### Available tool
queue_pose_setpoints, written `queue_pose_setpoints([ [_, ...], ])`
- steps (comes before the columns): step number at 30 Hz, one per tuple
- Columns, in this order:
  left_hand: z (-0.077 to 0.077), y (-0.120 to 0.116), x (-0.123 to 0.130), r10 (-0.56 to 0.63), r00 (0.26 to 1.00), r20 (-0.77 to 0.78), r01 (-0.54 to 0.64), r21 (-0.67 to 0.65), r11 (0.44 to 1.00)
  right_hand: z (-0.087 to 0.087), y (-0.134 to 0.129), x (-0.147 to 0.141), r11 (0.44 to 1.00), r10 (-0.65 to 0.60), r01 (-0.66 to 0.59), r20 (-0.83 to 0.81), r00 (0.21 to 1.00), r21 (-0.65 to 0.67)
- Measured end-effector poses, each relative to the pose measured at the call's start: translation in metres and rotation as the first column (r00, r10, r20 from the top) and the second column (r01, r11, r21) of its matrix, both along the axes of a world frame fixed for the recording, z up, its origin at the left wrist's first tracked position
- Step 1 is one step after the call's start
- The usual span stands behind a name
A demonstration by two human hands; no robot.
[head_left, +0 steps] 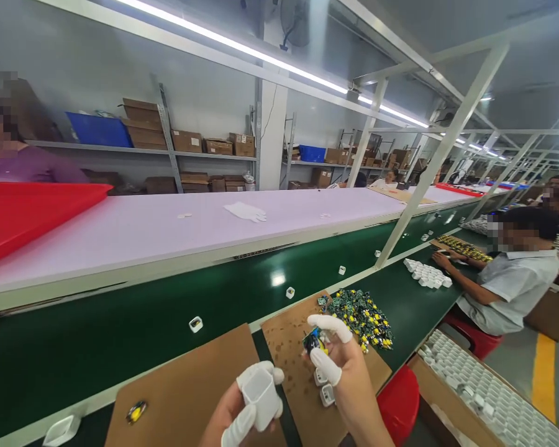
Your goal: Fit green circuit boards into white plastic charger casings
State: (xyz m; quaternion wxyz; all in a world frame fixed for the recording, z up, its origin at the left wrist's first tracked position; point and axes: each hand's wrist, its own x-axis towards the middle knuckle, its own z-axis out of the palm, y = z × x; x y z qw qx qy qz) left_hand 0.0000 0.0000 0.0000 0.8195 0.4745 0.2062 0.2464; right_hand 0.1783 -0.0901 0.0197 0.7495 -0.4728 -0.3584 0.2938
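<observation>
Head view inspected from my remote station. The left hand (230,406) is closed around a white housing (261,400), thumb on the near side, fingers behind; the hollow end appears turned upward. The right hand (349,360) holds a small circuit assembly (313,341) in a narrow pinch between thumb and forefinger. White covers are noted on fingers of both hands. Housing and assembly are apart, the assembly to the right and farther from me.

Beneath the right hand lies a stained cardboard sheet (284,338), bearing two more white cases (327,394) just beside the wrist and a heap of assemblies (361,316) beyond it. A second brown sheet (181,397), to the left, carries one loose assembly (136,411).

On the green belt (121,329) I record several white cases, spaced well apart — the nearest (196,324) tilted. Above it, a pale shelf (168,233) carries a white glove (245,211) and, at the left end, a red tray (37,214).

To the right, a seated co-worker (512,279) works near a cluster of white parts (427,273); a carton (438,394) on that side is filled with rows of white pieces.
</observation>
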Motion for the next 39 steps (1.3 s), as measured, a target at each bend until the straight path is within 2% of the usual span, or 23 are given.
queue_pose_setpoints([
  [2, 0.007, -0.011, -0.001, 0.026, 0.999, 0.019, -0.025, -0.036, 0.999, 0.001, -0.001, -0.003, 1.000, 0.018, -0.018, 0.045, 0.999, 0.003],
  [6, 0.011, -0.027, -0.001, 0.128, 0.992, 0.021, -0.123, -0.177, 0.976, 0.001, -0.001, -0.013, 0.997, 0.064, -0.066, -0.025, 0.998, -0.048],
  [7, 0.010, -0.029, 0.000, 0.131, 0.991, 0.037, -0.121, -0.199, 0.972, -0.001, -0.002, -0.016, 0.994, 0.064, -0.064, -0.004, 0.998, -0.089],
  [9, 0.007, -0.031, 0.003, 0.127, 0.985, 0.115, -0.097, -0.234, 0.967, -0.009, -0.002, -0.020, 0.989, 0.025, 0.002, 0.176, 0.984, -0.149],
  [10, 0.004, -0.031, 0.004, 0.121, 0.979, 0.162, -0.075, -0.262, 0.962, -0.013, -0.003, -0.021, 0.987, -0.039, 0.088, 0.323, 0.946, -0.136],
  [11, 0.002, -0.031, 0.006, 0.115, 0.972, 0.206, -0.048, -0.303, 0.952, -0.017, -0.003, -0.021, 0.977, -0.131, 0.194, 0.477, 0.869, -0.086],
  [13, -0.004, -0.029, 0.009, 0.111, 0.960, 0.258, 0.000, -0.397, 0.918, -0.023, -0.006, -0.020, 0.951, -0.229, 0.308, 0.719, 0.656, 0.021],
  [14, -0.007, -0.027, 0.009, 0.112, 0.959, 0.260, 0.012, -0.433, 0.901, -0.025, -0.008, -0.018, 0.949, -0.219, 0.313, 0.788, 0.575, 0.036],
  [15, -0.009, -0.025, 0.008, 0.116, 0.963, 0.245, 0.007, -0.450, 0.893, -0.025, -0.011, -0.016, 0.956, -0.165, 0.292, 0.833, 0.528, 0.004],
  [17, -0.009, -0.020, 0.005, 0.121, 0.976, 0.182, -0.037, -0.409, 0.912, -0.019, -0.016, -0.012, 0.971, 0.019, 0.200, 0.871, 0.490, -0.134],
  [19, -0.002, -0.016, 0.001, 0.065, 0.993, 0.097, -0.037, -0.265, 0.963, -0.009, -0.019, -0.010, 0.961, 0.168, 0.127, 0.884, 0.436, -0.245],
  [21, 0.010, -0.013, -0.003, -0.046, 0.999, 0.009, 0.047, -0.069, 0.997, 0.003, -0.020, -0.013, 0.945, 0.279, 0.080, 0.908, 0.314, -0.318],
  [23, 0.023, -0.012, -0.004, -0.159, 0.986, -0.052, 0.162, 0.068, 0.984, 0.012, -0.018, -0.016, 0.936, 0.327, 0.061, 0.922, 0.206, -0.346],
  [24, 0.027, -0.012, -0.005, -0.190, 0.980, -0.066, 0.196, 0.101, 0.975, 0.014, -0.018, -0.017, 0.939, 0.322, 0.065, 0.929, 0.184, -0.338],
  [25, 0.030, -0.012, -0.006, -0.195, 0.978, -0.068, 0.202, 0.107, 0.974, 0.014, -0.017, -0.018, 0.944, 0.302, 0.075, 0.932, 0.199, -0.322],
  [26, 0.032, -0.012, -0.006, -0.185, 0.981, -0.062, 0.191, 0.097, 0.977, 0.014, -0.017, -0.018, 0.953, 0.261, 0.087, 0.933, 0.249, -0.290],
  [28, 0.031, -0.013, -0.008, -0.137, 0.990, -0.043, 0.140, 0.079, 0.987, 0.009, -0.019, -0.016, 0.966, 0.151, 0.127, 0.892, 0.427, -0.225],
  [30, 0.028, -0.014, -0.011, -0.092, 0.995, -0.030, 0.095, 0.074, 0.993, 0.006, -0.022, -0.013, 0.974, 0.022, 0.160, 0.774, 0.633, -0.159],
  [32, 0.025, -0.016, -0.014, -0.039, 0.999, -0.013, 0.040, 0.114, 0.993, 0.006, -0.025, -0.013, 0.991, -0.049, 0.113, 0.577, 0.816, -0.074],
  [33, 0.023, -0.017, -0.015, 0.001, 1.000, 0.006, -0.002, 0.153, 0.988, 0.009, -0.026, -0.014, 0.998, -0.044, 0.062, 0.467, 0.883, -0.023],
  [34, 0.022, -0.018, -0.017, 0.042, 0.999, 0.029, -0.047, 0.204, 0.978, 0.013, -0.027, -0.016, 0.999, -0.025, 0.013, 0.366, 0.930, 0.035],
  [36, 0.022, -0.021, -0.020, 0.088, 0.995, 0.053, -0.101, 0.338, 0.936, 0.023, -0.029, -0.022, 0.992, 0.010, -0.040, 0.248, 0.969, 0.116],
  [39, 0.027, -0.025, -0.023, 0.077, 0.997, 0.029, -0.081, 0.498, 0.864, 0.039, -0.032, -0.032, 0.981, -0.015, -0.045, 0.307, 0.952, 0.187],
])
